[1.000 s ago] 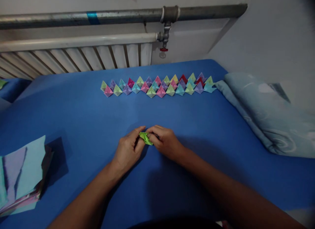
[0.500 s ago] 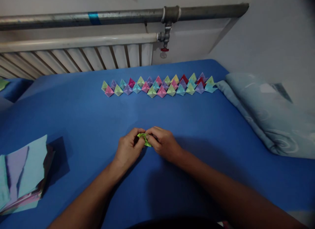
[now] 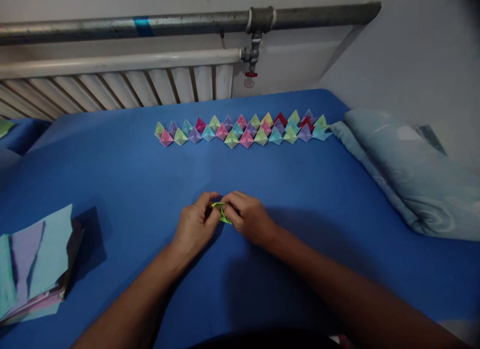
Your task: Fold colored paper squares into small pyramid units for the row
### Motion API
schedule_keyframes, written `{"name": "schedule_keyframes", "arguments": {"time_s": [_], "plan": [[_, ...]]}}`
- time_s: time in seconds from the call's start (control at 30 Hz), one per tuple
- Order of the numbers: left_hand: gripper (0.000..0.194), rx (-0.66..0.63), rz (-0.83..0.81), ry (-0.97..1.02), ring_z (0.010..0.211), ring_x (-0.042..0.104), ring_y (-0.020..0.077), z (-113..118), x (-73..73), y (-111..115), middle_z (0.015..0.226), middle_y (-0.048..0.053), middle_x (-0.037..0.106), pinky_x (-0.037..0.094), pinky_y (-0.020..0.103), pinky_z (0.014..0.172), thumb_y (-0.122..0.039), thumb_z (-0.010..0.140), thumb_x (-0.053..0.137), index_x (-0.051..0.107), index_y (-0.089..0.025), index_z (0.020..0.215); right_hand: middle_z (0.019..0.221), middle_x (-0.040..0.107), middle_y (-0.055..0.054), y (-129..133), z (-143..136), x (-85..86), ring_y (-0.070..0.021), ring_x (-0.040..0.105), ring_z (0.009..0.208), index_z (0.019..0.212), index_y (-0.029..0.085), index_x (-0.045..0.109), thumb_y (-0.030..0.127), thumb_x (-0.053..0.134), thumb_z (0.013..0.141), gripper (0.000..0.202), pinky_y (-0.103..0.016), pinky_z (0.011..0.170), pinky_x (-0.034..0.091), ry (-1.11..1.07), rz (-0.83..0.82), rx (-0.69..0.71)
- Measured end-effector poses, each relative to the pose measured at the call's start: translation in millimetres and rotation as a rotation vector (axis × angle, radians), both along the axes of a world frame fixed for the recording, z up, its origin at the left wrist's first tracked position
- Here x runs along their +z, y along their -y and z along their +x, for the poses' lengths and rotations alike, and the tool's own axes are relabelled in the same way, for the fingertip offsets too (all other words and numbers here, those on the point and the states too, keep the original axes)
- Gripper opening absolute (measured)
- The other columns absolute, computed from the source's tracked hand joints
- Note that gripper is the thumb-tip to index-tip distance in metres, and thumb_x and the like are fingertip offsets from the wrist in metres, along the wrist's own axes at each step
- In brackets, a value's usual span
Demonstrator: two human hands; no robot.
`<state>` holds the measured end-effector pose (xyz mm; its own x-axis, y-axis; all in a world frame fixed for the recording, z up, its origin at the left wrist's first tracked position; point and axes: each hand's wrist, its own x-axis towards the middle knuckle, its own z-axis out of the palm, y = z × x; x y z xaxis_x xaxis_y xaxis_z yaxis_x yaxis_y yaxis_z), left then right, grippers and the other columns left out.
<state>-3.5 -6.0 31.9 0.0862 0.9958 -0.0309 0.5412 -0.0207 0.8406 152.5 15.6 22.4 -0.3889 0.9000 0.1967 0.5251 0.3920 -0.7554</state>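
Green folded paper (image 3: pixel 225 218) pinched between two hands

The green folded paper is located above the blue surface (image 3: pixel 123 174), at centre. The left hand (image 3: pixel 192 226) pinches its left side between thumb and curled fingers; the right hand (image 3: pixel 252 216) pinches its right side likewise. Whether the paper touches the surface cannot be determined. Beyond the hands, small folded paper pieces (image 3: pixel 246 139) stand in close rows. A stack of paper sheets (image 3: pixel 48 259) lies at left. A rolled blanket (image 3: pixel 408 174) lies at right, near the row's end.
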Motion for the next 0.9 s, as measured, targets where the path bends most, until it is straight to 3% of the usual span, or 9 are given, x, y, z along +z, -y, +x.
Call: {"name": "schedule_keyframes", "arguments": {"time_s": [0.23, 0.37, 0.6, 0.77, 0.9], "plan": [[0.021, -0.007, 0.084, -0.064, 0.057, 0.060, 0.0114, 0.9, 1.1, 1.5, 0.065, -0.002, 0.066, 0.045, 0.023, 0.055, -0.023, 0.085, 0.050, 0.063, -0.021, 0.101, 0.070, 0.058, 0.001, 0.1, -1.5, -0.3, -0.0114, 0.050, 0.065, 0.073, 0.020, 0.056, 0.015, 0.050, 0.084, 0.013, -0.024, 0.063, 0.037, 0.006, 0.017, -0.025], [0.021, -0.040, 0.126, -0.075, 0.061, 0.063, 0.0120, 0.0, 3.0, 1.6, 0.072, 0.000, 0.069, 0.046, 0.024, 0.058, -0.022, 0.085, 0.050, 0.063, -0.021, 0.102, 0.068, 0.057, 0.001, 0.0, -1.1, 0.4, -0.0110, 0.050, 0.063, 0.071, 0.020, 0.054, 0.014, 0.049, 0.082, 0.014, -0.024, 0.062, 0.037, -0.029, -0.002, -0.044], [0.019, 0.015, 0.067, -0.033, 0.065, 0.065, 0.0133, 0.6, -2.2, 3.4, 0.077, 0.001, 0.070, 0.049, 0.025, 0.060, -0.025, 0.088, 0.050, 0.057, -0.020, 0.106, 0.066, 0.057, 0.002, -0.4, -1.4, 0.8, -0.0106, 0.049, 0.061, 0.070, 0.020, 0.055, 0.015, 0.050, 0.082, 0.014, -0.023, 0.060, 0.037, -0.052, -0.009, -0.052], [0.017, 0.137, 0.220, -0.037, 0.067, 0.063, 0.0111, 2.5, -2.3, 5.9, 0.081, 0.000, 0.067, 0.050, 0.024, 0.063, -0.028, 0.085, 0.060, 0.053, -0.021, 0.098, 0.060, 0.055, 0.003, -1.9, -3.2, 3.0, -0.0101, 0.047, 0.057, 0.069, 0.020, 0.056, 0.017, 0.051, 0.082, 0.014, -0.022, 0.056, 0.036, -0.118, -0.061, -0.105], [0.010, 0.142, 0.338, -0.082, 0.065, 0.059, 0.0099, 2.4, -1.2, 7.1, 0.076, -0.001, 0.063, 0.048, 0.024, 0.063, -0.028, 0.087, 0.060, 0.053, -0.020, 0.086, 0.057, 0.052, 0.004, -2.1, -3.6, 2.9, -0.0098, 0.046, 0.054, 0.068, 0.021, 0.055, 0.019, 0.051, 0.082, 0.015, -0.021, 0.053, 0.035, -0.152, -0.094, -0.114]]}}
